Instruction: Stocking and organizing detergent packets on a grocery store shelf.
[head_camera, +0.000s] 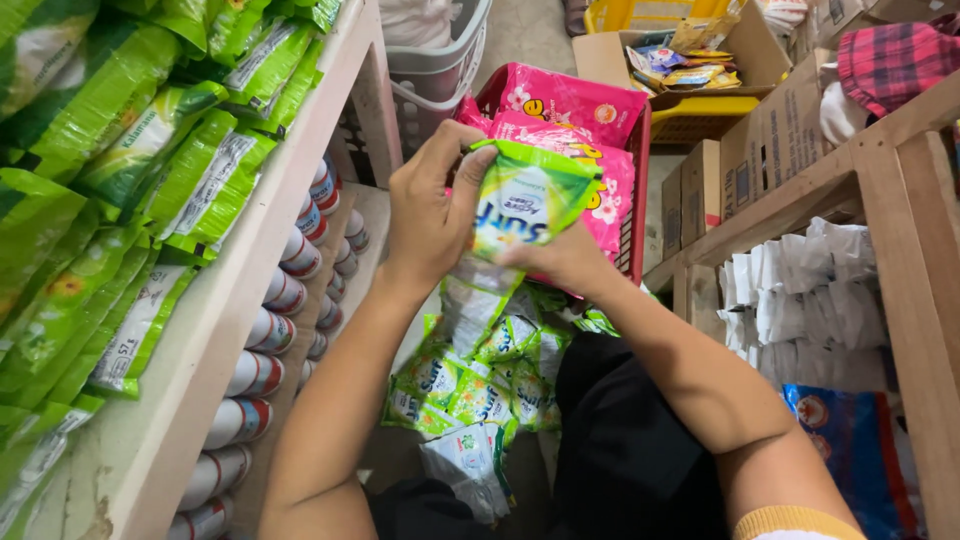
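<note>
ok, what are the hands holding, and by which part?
Both hold one green detergent sachet: left hand pinches its top edge, right hand grips its lower edge. A chain of sachets hangs below.

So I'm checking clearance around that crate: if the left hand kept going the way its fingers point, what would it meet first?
Probably the green sachet that the left hand already grips; past it, the pink packets in the red crate, though depth is unclear.

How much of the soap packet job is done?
Looks done: green bags already fill the left shelf. In hand: both hands, left hand and right hand, hold one green sachet. Left: a strip of sachets hangs below, and pink packs wait in the red basket.
</note>
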